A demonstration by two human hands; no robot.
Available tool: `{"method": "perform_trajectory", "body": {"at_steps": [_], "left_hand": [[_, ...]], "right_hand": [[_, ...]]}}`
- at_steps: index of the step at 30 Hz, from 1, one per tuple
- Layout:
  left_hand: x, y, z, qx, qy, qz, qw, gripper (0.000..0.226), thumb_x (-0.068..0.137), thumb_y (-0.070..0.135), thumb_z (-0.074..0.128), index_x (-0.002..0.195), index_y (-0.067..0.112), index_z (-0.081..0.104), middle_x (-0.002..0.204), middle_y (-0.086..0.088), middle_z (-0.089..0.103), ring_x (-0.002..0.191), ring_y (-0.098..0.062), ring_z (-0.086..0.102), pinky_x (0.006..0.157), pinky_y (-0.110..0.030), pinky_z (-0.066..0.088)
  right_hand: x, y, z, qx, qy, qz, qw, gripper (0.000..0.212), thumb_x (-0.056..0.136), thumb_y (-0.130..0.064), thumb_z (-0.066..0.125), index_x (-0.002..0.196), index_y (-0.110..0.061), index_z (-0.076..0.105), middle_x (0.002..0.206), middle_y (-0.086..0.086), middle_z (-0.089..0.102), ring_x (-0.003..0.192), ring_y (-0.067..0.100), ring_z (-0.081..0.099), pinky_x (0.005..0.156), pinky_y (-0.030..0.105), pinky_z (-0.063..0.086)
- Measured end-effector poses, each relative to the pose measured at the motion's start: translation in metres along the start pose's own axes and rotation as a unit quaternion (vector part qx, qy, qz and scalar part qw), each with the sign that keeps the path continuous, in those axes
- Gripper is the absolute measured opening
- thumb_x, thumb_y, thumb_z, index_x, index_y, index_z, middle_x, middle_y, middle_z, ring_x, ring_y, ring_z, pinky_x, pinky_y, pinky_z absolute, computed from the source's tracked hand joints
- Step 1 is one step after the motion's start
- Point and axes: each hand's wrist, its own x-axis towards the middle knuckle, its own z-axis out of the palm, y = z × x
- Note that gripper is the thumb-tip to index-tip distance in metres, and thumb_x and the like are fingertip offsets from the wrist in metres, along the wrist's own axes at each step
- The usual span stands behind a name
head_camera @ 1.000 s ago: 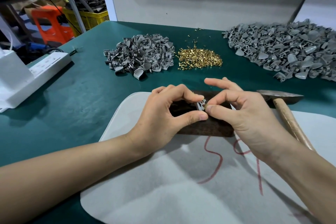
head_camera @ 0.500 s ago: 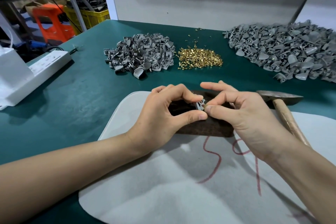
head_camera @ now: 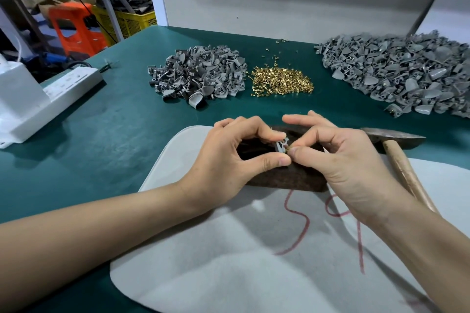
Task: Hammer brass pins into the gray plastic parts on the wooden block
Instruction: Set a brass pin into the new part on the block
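Observation:
A small gray plastic part stands over the dark wooden block in the middle of the table. My left hand pinches the part between thumb and forefinger. From the right, my right hand pinches a brass pin against the part's side. The hammer lies to the right of the block, wooden handle toward me, with no hand on it. A pile of brass pins lies at the back centre.
Gray parts are heaped left and right of the pins. A white felt pad with red marks lies under the block. A white power strip sits at the table's left edge. A gray wall closes the back.
Both hands stay together over the block; my fingers have shifted slightly around the part and the pin.

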Motion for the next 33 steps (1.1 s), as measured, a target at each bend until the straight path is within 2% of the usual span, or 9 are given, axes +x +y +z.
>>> {"method": "perform_trajectory", "body": {"at_steps": [3, 7, 10, 15, 20, 23, 30, 33], "left_hand": [[0.0, -0.0004, -0.0006, 0.001, -0.005, 0.0, 1.0, 0.02, 0.069, 0.032, 0.077, 0.084, 0.025, 0.065, 0.085, 0.025, 0.067, 0.089, -0.006, 0.063, 0.093, -0.053, 0.044], [-0.0001, -0.0001, 0.0001, 0.006, -0.006, 0.003, 1.0, 0.021, 0.069, 0.031, 0.076, 0.085, 0.022, 0.066, 0.084, 0.02, 0.068, 0.087, -0.006, 0.062, 0.092, -0.054, 0.043], [-0.0003, 0.0, -0.0001, 0.004, -0.005, 0.003, 1.0, 0.021, 0.069, 0.03, 0.076, 0.086, 0.021, 0.068, 0.086, 0.017, 0.069, 0.088, -0.009, 0.063, 0.092, -0.055, 0.043], [0.001, 0.0021, -0.0004, -0.004, -0.005, 0.002, 1.0, 0.022, 0.069, 0.03, 0.076, 0.085, 0.034, 0.062, 0.087, 0.021, 0.067, 0.09, -0.011, 0.064, 0.092, -0.055, 0.044], [0.0004, -0.0002, -0.0006, -0.006, -0.006, -0.001, 1.0, 0.019, 0.068, 0.032, 0.077, 0.083, 0.029, 0.065, 0.085, 0.027, 0.067, 0.087, -0.006, 0.064, 0.091, -0.052, 0.045], [0.0003, -0.0007, -0.0003, 0.002, -0.006, 0.0, 1.0, 0.019, 0.069, 0.033, 0.077, 0.082, 0.024, 0.065, 0.085, 0.025, 0.068, 0.086, -0.002, 0.063, 0.091, -0.049, 0.045], [-0.0007, -0.0004, -0.0008, 0.003, -0.004, -0.007, 1.0, 0.022, 0.069, 0.031, 0.076, 0.084, 0.019, 0.066, 0.086, 0.024, 0.067, 0.087, -0.002, 0.063, 0.092, -0.047, 0.046], [-0.0004, -0.0002, -0.0002, 0.004, -0.003, -0.01, 1.0, 0.022, 0.069, 0.031, 0.076, 0.084, 0.018, 0.066, 0.086, 0.024, 0.067, 0.087, -0.001, 0.062, 0.092, -0.045, 0.046]], "right_hand": [[-0.0003, 0.0004, -0.0007, -0.009, 0.001, -0.01, 1.0, 0.018, 0.068, -0.008, 0.07, 0.056, -0.02, 0.068, 0.113, -0.018, 0.067, 0.134, -0.004, 0.033, 0.113, 0.026, 0.019], [0.0003, 0.0004, -0.0008, -0.013, 0.004, -0.022, 1.0, 0.025, 0.069, -0.006, 0.071, 0.053, -0.025, 0.068, 0.112, -0.021, 0.067, 0.133, -0.007, 0.032, 0.108, 0.018, 0.019], [0.0007, -0.0001, -0.0009, -0.022, 0.002, -0.025, 0.999, 0.025, 0.069, -0.006, 0.071, 0.053, -0.025, 0.069, 0.112, -0.021, 0.067, 0.133, -0.007, 0.032, 0.108, 0.019, 0.019], [0.001, 0.0004, -0.0023, -0.032, -0.002, -0.026, 0.999, 0.024, 0.071, -0.003, 0.071, 0.056, -0.021, 0.068, 0.113, -0.02, 0.066, 0.133, -0.005, 0.033, 0.112, 0.024, 0.018], [0.0017, 0.0013, -0.0023, -0.028, -0.006, -0.033, 0.999, 0.022, 0.07, -0.004, 0.071, 0.056, -0.02, 0.068, 0.114, -0.022, 0.066, 0.134, -0.007, 0.031, 0.113, 0.027, 0.018], [0.0023, 0.0008, -0.0034, -0.028, -0.015, -0.031, 0.999, 0.018, 0.068, -0.007, 0.071, 0.056, -0.02, 0.069, 0.115, -0.023, 0.065, 0.134, -0.008, 0.03, 0.114, 0.028, 0.017], [0.004, 0.0003, -0.0025, -0.03, -0.019, -0.029, 0.999, 0.02, 0.069, -0.006, 0.071, 0.057, -0.021, 0.068, 0.114, -0.024, 0.065, 0.134, -0.01, 0.028, 0.108, 0.018, 0.018], [0.0044, 0.0016, -0.0033, -0.028, -0.022, -0.029, 0.999, 0.017, 0.07, -0.006, 0.07, 0.058, -0.02, 0.069, 0.114, -0.022, 0.066, 0.135, -0.008, 0.029, 0.111, 0.022, 0.017]]}}
